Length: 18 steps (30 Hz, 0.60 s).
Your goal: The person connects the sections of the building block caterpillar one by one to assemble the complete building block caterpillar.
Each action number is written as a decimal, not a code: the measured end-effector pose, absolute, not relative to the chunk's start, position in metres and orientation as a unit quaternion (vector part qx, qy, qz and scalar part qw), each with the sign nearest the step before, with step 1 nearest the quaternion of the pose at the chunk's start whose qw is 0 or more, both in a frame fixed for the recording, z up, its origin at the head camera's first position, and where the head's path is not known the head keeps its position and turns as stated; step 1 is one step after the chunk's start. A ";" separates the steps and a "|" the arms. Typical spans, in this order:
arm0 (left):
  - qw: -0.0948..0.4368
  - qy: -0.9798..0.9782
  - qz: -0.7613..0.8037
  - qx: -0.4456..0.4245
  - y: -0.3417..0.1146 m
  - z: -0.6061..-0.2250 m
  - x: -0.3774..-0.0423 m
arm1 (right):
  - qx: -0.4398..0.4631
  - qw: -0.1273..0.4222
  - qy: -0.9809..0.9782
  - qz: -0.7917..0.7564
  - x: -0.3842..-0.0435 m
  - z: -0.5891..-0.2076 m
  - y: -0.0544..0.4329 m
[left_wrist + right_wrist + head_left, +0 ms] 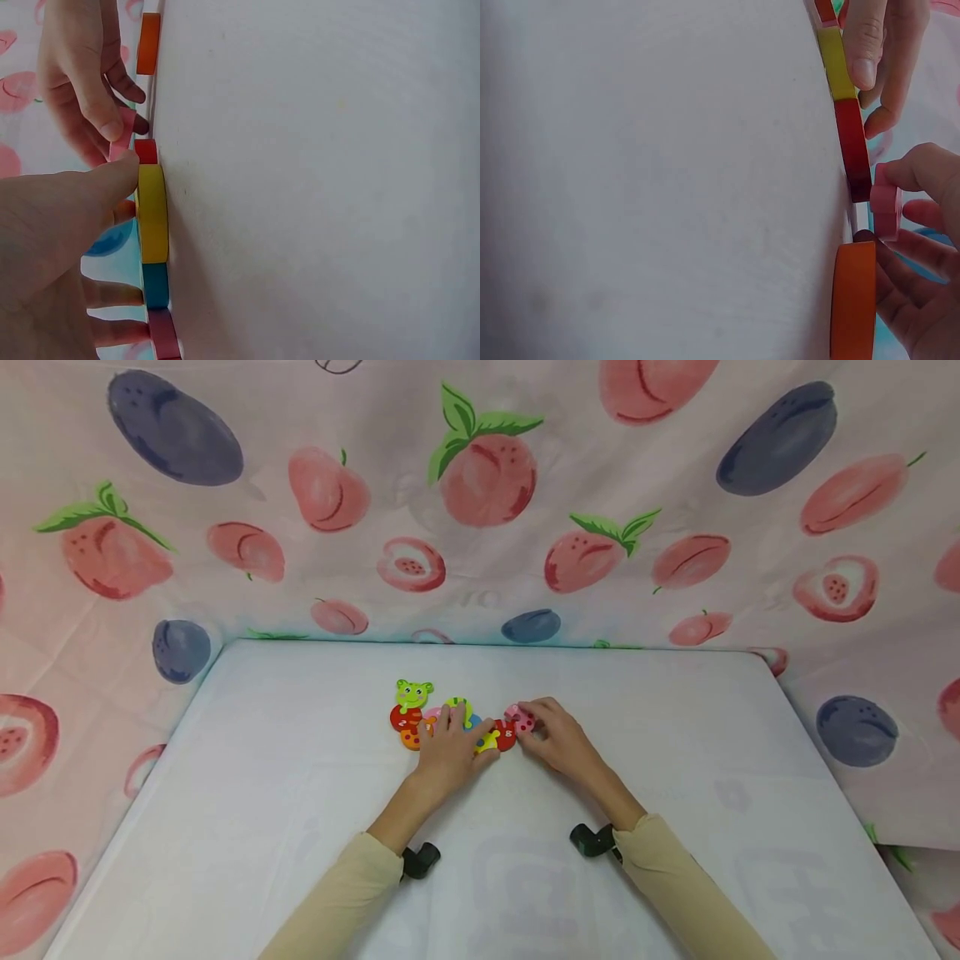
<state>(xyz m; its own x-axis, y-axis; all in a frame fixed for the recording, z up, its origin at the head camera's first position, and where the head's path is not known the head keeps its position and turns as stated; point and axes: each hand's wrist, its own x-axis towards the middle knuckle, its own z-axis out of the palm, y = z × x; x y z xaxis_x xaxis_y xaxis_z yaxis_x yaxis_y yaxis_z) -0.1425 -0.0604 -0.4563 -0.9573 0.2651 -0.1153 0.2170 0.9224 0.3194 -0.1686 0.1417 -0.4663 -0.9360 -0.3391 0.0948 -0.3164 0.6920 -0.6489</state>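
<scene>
A row of colourful caterpillar puzzle pieces lies on the white table, with a green smiling head piece (412, 693) at its left end. My left hand (446, 747) rests across the middle of the row with fingers spread, covering part of it. At the row's right end is a red piece (506, 735) beside a yellow piece (835, 63). My right hand (562, 743) pinches a pink spotted puzzle piece (522, 717) between thumb and fingers, right beside that red piece. In the right wrist view the pink piece appears raised above the tabletop.
An orange piece (853, 300) stands apart from the row, near my right hand; in the head view that hand hides it. The white table (247, 827) meets a fruit-patterned cloth (480, 560) at the back. Dark wrist cameras (592, 841) sit below both hands.
</scene>
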 end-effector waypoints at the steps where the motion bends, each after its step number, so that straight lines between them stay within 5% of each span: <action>1: 0.078 0.977 0.154 0.124 -0.060 -0.456 -0.143 | -0.181 0.015 0.919 -0.350 -0.169 -0.466 0.142; 18: 0.072 0.980 0.137 0.127 -0.060 -0.457 -0.143 | -0.213 0.003 0.921 -0.326 -0.169 -0.468 0.141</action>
